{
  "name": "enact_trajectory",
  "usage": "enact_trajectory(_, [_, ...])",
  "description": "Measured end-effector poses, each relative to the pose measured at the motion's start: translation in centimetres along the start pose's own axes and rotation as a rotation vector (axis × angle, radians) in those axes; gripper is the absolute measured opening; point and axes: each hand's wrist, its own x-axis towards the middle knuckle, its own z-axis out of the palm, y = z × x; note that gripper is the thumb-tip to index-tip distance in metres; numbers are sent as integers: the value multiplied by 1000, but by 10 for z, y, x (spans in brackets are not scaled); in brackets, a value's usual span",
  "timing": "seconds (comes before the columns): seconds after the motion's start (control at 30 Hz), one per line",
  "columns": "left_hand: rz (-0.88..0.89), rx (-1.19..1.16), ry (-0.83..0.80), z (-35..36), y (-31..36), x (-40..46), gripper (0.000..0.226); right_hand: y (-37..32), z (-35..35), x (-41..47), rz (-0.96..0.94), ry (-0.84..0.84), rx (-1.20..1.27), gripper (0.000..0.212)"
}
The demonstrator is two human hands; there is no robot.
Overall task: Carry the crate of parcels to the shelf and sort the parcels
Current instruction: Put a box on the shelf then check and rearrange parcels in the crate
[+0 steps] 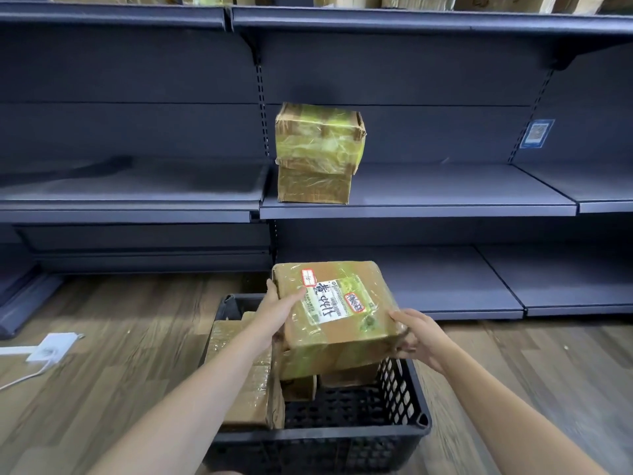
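A taped cardboard parcel [337, 313] with a white label hangs above the black plastic crate [404, 430] on the wooden floor. My left hand [277, 311] grips its left side, thumb on top. Its near right corner is held by my right hand [416, 337]. Several more cardboard parcels [243, 378] lie in the crate, mostly at its left. On the middle shelf [445, 197] two taped parcels stand stacked, the upper one [320, 137] on the lower one [313, 186].
Dark metal shelving [411, 29] fills the wall ahead, with a low shelf [462, 286] behind the crate. A white power strip with a cable [51, 347] lies on the floor at left. A blue sticker [536, 133] is on the back panel.
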Motion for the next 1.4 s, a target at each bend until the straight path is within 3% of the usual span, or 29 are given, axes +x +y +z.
enact_trajectory(0.07, [53, 44, 30, -3, 4, -1, 54, -4, 2, -2, 72, -45, -93, 39])
enact_trajectory(0.13, [122, 167, -5, -6, 10, -4, 37, -7, 8, -2, 83, -87, -231, 49])
enact_trajectory(0.23, [204, 274, -25, -11, 16, -3, 39, -11, 20, 0, 22, -54, -243, 60])
enact_trajectory(0.33, [293, 378, -33, -22, 25, 1, 37, -22, 19, 3, -196, 102, -481, 104])
enact_trajectory(0.37, [317, 408, -50, -25, 29, 3, 35, -26, 19, 4, -283, 68, -584, 111])
enact_trajectory(0.43, [349, 467, -96, -27, 38, 6, 31, -34, 21, 5, -315, -125, -672, 93])
enact_trajectory(0.5, [372, 514, -128, -26, 48, 7, 30, -39, 25, 0, -212, -277, -656, 42])
enact_trajectory(0.53, [387, 536, -137, -26, 52, 7, 31, -39, 28, -1, -190, -319, -608, 28])
enact_trajectory(0.7, [445, 625, -65, -25, 61, 12, 37, -19, 39, 4, -177, -284, -448, 31])
enact_trajectory(0.8, [429, 683, -25, -24, 55, 13, 42, -15, 42, 5, -196, -271, -479, 21])
enact_trajectory(0.9, [426, 958, -15, -23, 51, 15, 75, -24, 40, 6, -243, -311, -550, 10])
enact_trajectory(0.97, [480, 1115, -36, -20, 52, 16, 83, -32, 41, 6, -264, -321, -638, 8])
enact_trajectory(1.1, [628, 1331, -109, -10, 56, 18, 55, -47, 44, 8, -319, -336, -739, 24])
enact_trajectory(1.23, [590, 1341, -140, -13, 59, 9, 32, -64, 46, 11, -371, -372, -842, 25])
enact_trajectory(1.3, [562, 1249, -35, -21, 57, 7, 29, -67, 50, 17, -470, -219, -811, 38])
enact_trajectory(1.4, [493, 1126, 117, -39, 49, 7, 23, -64, 62, 13, -536, 108, -636, 78])
